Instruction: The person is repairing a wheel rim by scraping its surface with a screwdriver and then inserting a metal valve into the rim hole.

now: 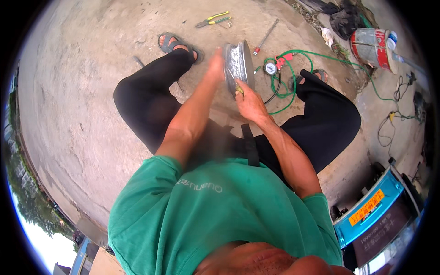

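Observation:
A metal wheel rim (240, 59) stands on its edge between my legs, its silvery band facing up. My left hand (214, 66) grips its left side, fingertips partly hidden and a little blurred. My right hand (250, 103) is closed on a small yellowish object (239, 90) held against the lower part of the rim; its working end is unclear. Just right of the rim are a pressure gauge (270, 68) with a red fitting (284, 60), coiled green hose (293, 82) and a red-tipped metal rod (263, 39). Yellow-green pliers (211, 19) lie beyond the rim.
My sandalled feet flank the work on concrete (73, 114). A dented red-banded drum (371, 48), dark rags (343, 23) and cords (389, 128) are at the right. A blue vehicle part with an orange plate (380, 183) is at lower right.

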### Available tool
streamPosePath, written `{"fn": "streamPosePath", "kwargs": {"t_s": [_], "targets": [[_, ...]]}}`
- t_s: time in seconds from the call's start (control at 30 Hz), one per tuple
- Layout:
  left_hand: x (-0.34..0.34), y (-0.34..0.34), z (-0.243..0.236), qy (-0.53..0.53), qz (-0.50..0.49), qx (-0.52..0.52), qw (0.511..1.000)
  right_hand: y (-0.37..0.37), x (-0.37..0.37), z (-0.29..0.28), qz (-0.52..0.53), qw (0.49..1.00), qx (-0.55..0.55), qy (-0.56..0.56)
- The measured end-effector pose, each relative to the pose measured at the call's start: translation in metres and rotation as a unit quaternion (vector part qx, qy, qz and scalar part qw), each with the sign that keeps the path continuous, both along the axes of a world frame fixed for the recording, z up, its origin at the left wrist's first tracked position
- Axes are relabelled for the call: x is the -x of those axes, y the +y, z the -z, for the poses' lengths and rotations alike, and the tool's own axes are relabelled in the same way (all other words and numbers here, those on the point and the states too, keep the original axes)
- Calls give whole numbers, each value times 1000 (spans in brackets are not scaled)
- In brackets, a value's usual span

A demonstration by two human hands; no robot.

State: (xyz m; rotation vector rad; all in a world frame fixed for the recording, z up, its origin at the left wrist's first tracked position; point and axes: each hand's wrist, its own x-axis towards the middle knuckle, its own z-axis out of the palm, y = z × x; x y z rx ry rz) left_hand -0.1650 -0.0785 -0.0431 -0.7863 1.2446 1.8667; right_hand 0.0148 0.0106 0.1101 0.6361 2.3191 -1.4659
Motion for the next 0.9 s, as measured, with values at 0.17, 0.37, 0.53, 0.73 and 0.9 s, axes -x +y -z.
{"fn": "streamPosePath", "kwargs": {"t_s": [0.17,0.37,0.53,0.73,0.9], "targets": [[-6,3,8,12,30,26,999,6,9,-22,-21,997,-2,-79],[3,-2,10,-26,4,-64,998,-4,-8,1,8,1000,-11,7],[-14,10,-7,9,27,24,999,6,19,-11,22,998,-11,-52],[-10,7,-9,2,13,-60,998,0,1,3,26,999,-24,17],[-24,15,-24,32,84,51,995,21,33,6,37,997,-23,-57]]}}
